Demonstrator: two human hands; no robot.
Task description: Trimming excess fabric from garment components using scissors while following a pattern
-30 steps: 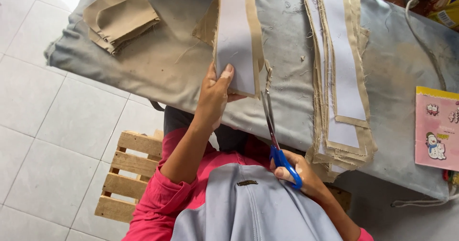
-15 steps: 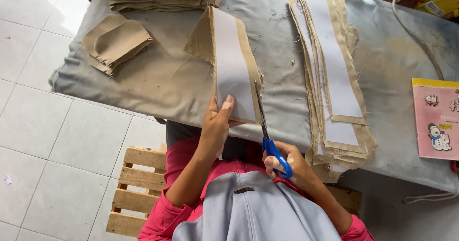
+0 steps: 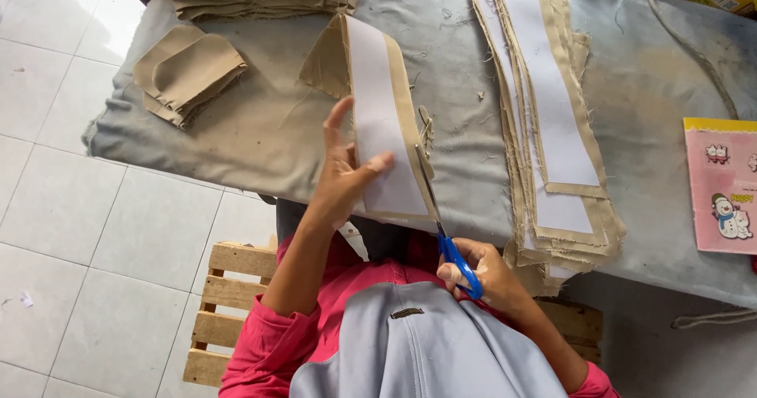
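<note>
Hands (image 3: pixel 347 179) — strip (image 3: pixel 382 122), scissors (image 3: pixel 441 224)

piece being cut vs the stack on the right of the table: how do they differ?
The held piece is a single tan fabric strip with a white strip on it, lifted by the left hand; the stack is many such layers lying flat on the table. The scissors in the right hand meet the held piece's edge; the stack is untouched. Both are tan with white strips.
</note>
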